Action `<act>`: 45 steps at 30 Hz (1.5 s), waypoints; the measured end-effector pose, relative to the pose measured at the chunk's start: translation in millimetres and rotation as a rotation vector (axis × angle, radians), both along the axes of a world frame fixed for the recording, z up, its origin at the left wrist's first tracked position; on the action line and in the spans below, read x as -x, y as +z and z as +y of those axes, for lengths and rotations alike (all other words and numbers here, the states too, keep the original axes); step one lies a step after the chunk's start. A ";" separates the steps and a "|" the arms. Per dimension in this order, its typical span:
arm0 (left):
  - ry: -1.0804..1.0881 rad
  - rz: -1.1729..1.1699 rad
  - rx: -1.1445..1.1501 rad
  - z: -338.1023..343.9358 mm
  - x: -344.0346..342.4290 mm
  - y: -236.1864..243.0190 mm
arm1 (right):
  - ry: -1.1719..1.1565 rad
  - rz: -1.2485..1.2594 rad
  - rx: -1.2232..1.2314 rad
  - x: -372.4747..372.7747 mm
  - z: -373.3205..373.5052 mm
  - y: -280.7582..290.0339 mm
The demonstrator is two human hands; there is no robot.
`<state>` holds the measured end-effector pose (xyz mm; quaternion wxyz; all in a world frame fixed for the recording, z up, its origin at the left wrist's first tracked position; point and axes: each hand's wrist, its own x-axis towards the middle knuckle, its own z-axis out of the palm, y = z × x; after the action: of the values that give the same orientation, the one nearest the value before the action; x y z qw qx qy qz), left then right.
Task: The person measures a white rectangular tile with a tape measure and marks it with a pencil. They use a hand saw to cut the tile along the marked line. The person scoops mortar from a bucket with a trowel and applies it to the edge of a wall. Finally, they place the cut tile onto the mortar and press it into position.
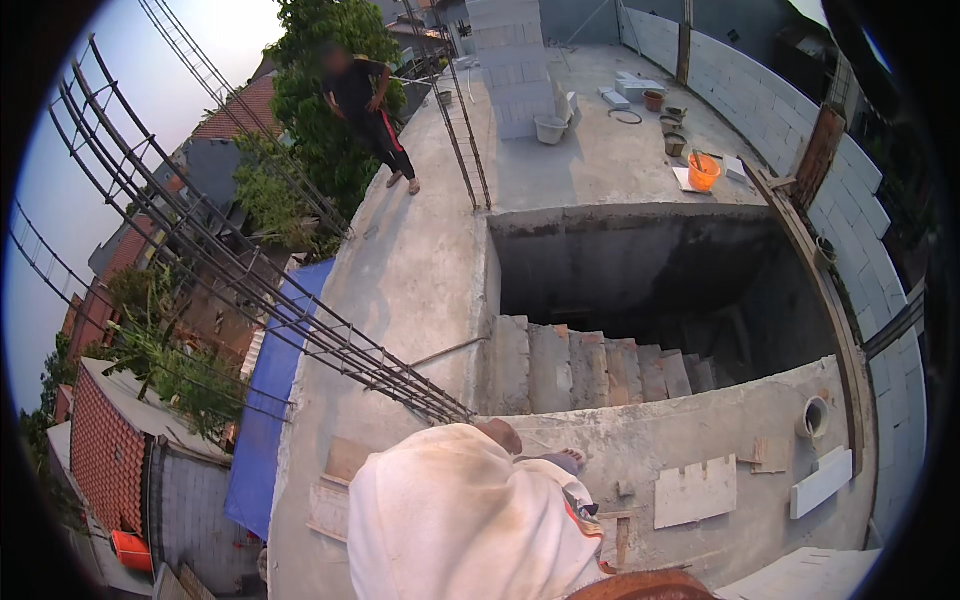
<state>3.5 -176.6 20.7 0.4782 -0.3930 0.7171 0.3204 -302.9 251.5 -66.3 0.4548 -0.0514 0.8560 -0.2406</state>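
- Left hand and right hand nowhere plainly in view; cannot tell how far open, nor what, if anything, in hold.
- With the grip unseen, places here taken from the white cloth (460, 510) over the body, probably close to it.
- Reinforcing bars (400, 385) just ahead and to the left, lower ends right by the cloth's front edge; best to keep loose fabric off bare steel.
- Bare toes (573, 456) just ahead and to the right, near the rim of the stairwell (640, 235); wise to keep weight back from the drop and avoid leaning over the stairs (550, 370).
- Farther to the right, notched board (697, 490) flat on the slab (700, 425); beyond it, tipped pail (812, 418) and white block (822, 482). Better to step around than over.
- Close on the left, pale board (328, 508), partly hidden by the cloth; worth testing underfoot before trusting.
- Well apart, ahead and to the left, co-worker (360, 100) standing near the slab's edge; prudent to look that way before swinging anything long.
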 end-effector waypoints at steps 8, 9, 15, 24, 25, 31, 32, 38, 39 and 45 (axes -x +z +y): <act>0.146 0.255 -0.113 18.9 81.8 74.8 | -0.011 0.012 -0.025 15.8 -18.9 16.1; 0.208 0.256 -0.105 20.2 77.4 41.8 | 0.012 0.004 -0.021 15.0 -24.0 16.1; 0.202 0.254 -0.025 16.0 89.5 -0.3 | 0.036 0.018 -0.022 22.8 -38.0 11.7; 0.256 0.151 -0.029 16.0 76.3 53.2 | 0.058 0.052 0.010 11.4 -14.2 -9.6; 0.216 0.144 0.010 11.2 84.4 47.6 | 0.052 0.079 0.033 12.8 -7.1 -19.9; -0.191 0.175 -0.178 -28.2 91.7 -3.7 | -0.352 -0.078 0.116 -21.8 -38.0 69.3; 0.181 0.096 -0.223 -35.5 102.3 -20.7 | -0.366 -0.035 0.110 -21.7 -27.3 58.9; -0.384 0.208 -0.348 -2.7 245.9 -51.8 | -0.602 -0.044 -0.092 -103.0 34.1 25.5; -0.366 0.150 -0.318 -3.4 269.0 -46.2 | -0.718 -0.176 -0.097 -102.4 26.2 60.7; -0.898 0.074 -0.353 109.0 407.8 -28.0 | -1.212 -0.260 -0.164 -242.0 18.2 85.2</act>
<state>-404.3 -67.7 -7.2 0.6027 0.0543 0.7672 0.2128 -60.9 269.8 18.9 0.3406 0.5081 0.6863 -0.3936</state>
